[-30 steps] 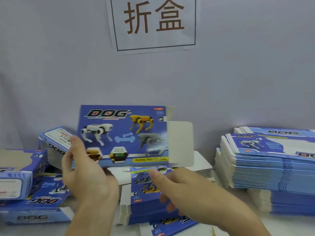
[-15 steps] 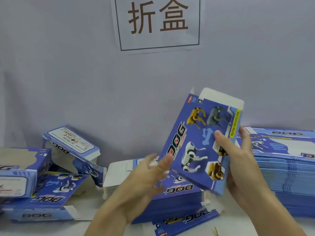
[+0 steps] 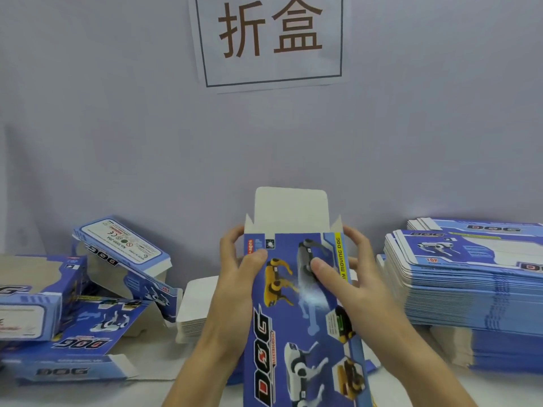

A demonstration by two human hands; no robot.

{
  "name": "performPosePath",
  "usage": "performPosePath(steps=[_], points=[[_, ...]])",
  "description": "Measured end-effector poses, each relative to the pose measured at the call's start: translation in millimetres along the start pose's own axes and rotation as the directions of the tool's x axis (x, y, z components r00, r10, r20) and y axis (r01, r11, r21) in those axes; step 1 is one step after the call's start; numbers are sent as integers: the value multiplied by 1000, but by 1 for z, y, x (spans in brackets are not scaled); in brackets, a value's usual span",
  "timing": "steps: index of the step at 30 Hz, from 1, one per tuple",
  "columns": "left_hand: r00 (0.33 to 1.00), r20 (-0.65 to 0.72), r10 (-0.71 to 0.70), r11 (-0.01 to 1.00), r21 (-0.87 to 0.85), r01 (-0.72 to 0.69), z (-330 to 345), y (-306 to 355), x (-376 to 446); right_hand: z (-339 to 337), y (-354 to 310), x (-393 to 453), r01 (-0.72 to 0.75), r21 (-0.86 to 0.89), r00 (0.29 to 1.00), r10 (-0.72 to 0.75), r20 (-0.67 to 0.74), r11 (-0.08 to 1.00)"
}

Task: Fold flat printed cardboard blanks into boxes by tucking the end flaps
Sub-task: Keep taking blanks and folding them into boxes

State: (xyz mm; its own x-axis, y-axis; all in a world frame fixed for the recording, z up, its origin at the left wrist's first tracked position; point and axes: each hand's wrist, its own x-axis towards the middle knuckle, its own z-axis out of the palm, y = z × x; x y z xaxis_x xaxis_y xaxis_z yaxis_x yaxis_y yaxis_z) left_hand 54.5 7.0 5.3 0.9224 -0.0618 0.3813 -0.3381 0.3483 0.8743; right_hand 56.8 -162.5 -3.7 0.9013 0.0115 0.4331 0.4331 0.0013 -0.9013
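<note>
Blue folded boxes (image 3: 97, 289) left, flat blanks (image 3: 470, 277) right, flanking held box (image 3: 296, 304).

Your single head camera looks forward and slightly down, close over the box (image 3: 296, 304) at lower centre, facing the wall sign (image 3: 271, 39) at the frame's top.

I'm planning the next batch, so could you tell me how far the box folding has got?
Done: a few folded boxes at left. In hand: both hands, left and right, hold one box upright, its top flap untucked. Left: a tall stack of flat blanks.
</note>
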Motion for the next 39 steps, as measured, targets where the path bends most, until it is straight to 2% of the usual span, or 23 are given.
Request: performPosePath(steps=[3,8,12,15,19,22,25,27,29,31,34,37,39], points=[[995,-82,63,996,75,-57,2,0,7,9,2,-1,36,29,999,-36,7,999],[977,-89,195,969,172,-178,6,-5,5,10,1,-2,67,20,998,-67,-23,998],[957,-103,271,929,286,-233,2,-7,8,4,-1,-6,65,39,997,-67,50,997],[943,-107,315,892,372,-256,4,-6,7,5,-5,0,38,125,998,-44,52,991],[964,-137,230,943,275,-186,10,-5,4,13,-3,2,4,155,992,15,-123,988],[979,-91,180,946,290,-147,11,-1,4,15,1,-1,-11,123,976,37,-215,992],[976,-126,180,954,264,-141,9,-1,4,16,1,2,-55,196,979,92,-184,979],[975,-161,152,977,171,-124,8,-1,4,16,1,2,-89,257,978,133,-162,962],[982,-147,121,989,99,-107,8,-2,4,14,2,2,-97,262,985,130,-112,960],[982,-130,134,988,101,-121,6,-3,4,14,0,3,-80,236,992,100,-74,968],[973,-125,195,975,137,-178,5,-5,7,14,3,4,-41,226,995,61,-83,973],[951,-155,269,959,140,-248,4,-5,5,14,4,3,29,232,985,12,-172,972],[935,-206,288,957,111,-270,2,-6,2,14,5,2,27,283,975,37,-220,959]])
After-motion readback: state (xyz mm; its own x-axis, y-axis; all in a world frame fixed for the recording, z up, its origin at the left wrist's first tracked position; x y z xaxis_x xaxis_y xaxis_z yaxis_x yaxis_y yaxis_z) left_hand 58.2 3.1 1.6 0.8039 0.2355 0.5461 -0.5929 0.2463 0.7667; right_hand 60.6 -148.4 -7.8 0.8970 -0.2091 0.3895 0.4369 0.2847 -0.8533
